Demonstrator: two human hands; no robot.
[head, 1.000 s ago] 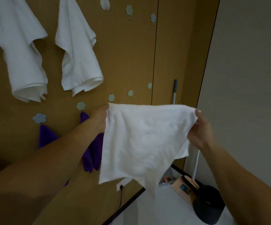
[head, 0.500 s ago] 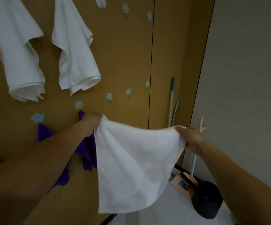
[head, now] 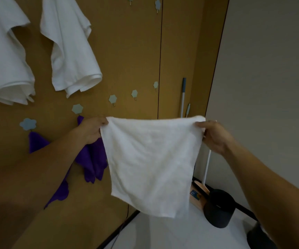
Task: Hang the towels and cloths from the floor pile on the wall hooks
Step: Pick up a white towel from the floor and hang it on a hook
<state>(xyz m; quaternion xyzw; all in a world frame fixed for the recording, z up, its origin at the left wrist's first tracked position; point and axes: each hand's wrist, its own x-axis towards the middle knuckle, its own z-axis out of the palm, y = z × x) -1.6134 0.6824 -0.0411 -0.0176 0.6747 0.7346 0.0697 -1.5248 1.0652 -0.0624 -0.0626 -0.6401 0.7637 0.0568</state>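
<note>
A white terry cloth is held spread at the brown wooden wall, top corners pinched by left grip and right grip. Judged next: one corner is to be caught on the free pale-blue flower-shaped hook just above.

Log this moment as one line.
stage: cloth unhung | left hand: pinches white cloth corner | right hand: pinches other corner | bare hook: above cloth

Cloth spread between left hand and right hand, before wall; towels hang upper left, bin on floor lower right.
</note>
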